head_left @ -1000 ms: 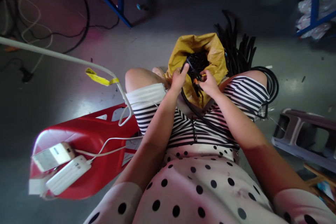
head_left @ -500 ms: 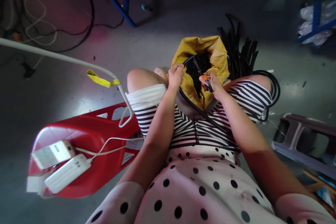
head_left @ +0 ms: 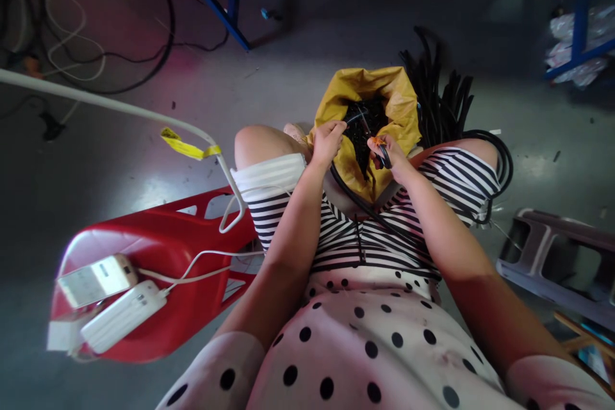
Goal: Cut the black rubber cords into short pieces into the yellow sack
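Observation:
My left hand [head_left: 329, 143] is closed round a long black tube [head_left: 346, 189] close to its end, which points right over the mouth of a yellow bag [head_left: 402, 100]. The rest of the tube runs down across my lap toward the right. In my right hand [head_left: 394, 157] are scissors with orange and black handles [head_left: 385, 155]. Their blades point up and away from me, at the tube's end; whether they touch it I cannot tell. Inside the bag, which stands between my knees, lies a heap of small black pieces [head_left: 356, 146].
Long black tubes [head_left: 444, 99] lie behind the bag at right, with coiled tubing [head_left: 503, 163] by my right knee. A red chair [head_left: 158, 250] at left holds a phone [head_left: 96, 282] and a white power bank [head_left: 125, 315]. A grey stool [head_left: 552, 256] stands at right.
My left hand has moved a little to the right with the tube, bringing its end farther over the bag near the scissors. The right hand has barely moved.

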Available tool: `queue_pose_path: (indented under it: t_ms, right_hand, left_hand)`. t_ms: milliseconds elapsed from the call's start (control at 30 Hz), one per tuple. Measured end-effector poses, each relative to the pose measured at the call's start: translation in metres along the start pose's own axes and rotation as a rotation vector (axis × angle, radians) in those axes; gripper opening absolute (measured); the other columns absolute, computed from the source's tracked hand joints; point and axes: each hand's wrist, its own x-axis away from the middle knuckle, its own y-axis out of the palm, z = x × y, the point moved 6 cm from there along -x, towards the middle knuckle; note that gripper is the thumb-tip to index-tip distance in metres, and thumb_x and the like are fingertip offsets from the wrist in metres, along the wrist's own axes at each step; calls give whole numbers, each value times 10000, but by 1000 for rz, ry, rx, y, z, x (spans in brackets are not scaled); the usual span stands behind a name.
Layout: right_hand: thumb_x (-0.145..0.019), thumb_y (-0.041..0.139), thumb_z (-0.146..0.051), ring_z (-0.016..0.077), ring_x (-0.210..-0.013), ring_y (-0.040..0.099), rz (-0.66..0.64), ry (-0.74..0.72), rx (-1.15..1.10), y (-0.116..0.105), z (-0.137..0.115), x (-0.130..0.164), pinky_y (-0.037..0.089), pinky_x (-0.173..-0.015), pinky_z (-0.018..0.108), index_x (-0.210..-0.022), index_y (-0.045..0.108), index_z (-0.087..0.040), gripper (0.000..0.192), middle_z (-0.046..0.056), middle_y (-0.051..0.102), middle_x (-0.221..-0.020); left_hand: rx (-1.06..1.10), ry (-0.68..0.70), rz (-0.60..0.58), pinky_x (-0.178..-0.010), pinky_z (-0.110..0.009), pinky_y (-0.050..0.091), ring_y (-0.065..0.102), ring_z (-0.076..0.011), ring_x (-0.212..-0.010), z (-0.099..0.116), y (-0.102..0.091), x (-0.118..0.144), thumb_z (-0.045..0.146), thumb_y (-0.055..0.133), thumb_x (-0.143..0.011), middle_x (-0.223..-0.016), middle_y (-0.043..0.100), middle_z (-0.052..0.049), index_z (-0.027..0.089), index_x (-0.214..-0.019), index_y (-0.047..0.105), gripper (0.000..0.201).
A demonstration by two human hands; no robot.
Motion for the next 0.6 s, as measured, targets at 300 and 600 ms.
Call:
queue_pose_path:
  t_ms: [300,600]
  right_hand:
    - [-679,1000,-773,115,-505,491,15,-8,42,0,-1,0,381,-444,239,-976,469,-274,787,-68,567,-683]
    - [-699,996,-769,121,-523,514,0,9,31,0,-1,1,411,-452,239,-996,480,-274,774,-63,584,-698]
  left_hand:
    - [9,14,-46,-422,-186,130,243,-24,-407,0,3,0,384,764,-1028,-542,334,96,194,-818,622,317]
    - [-21,47,-66,-436,-188,158,264,-38,-431,-4,3,-3,477,762,-1030,-545,331,92,198,-851,629,357]
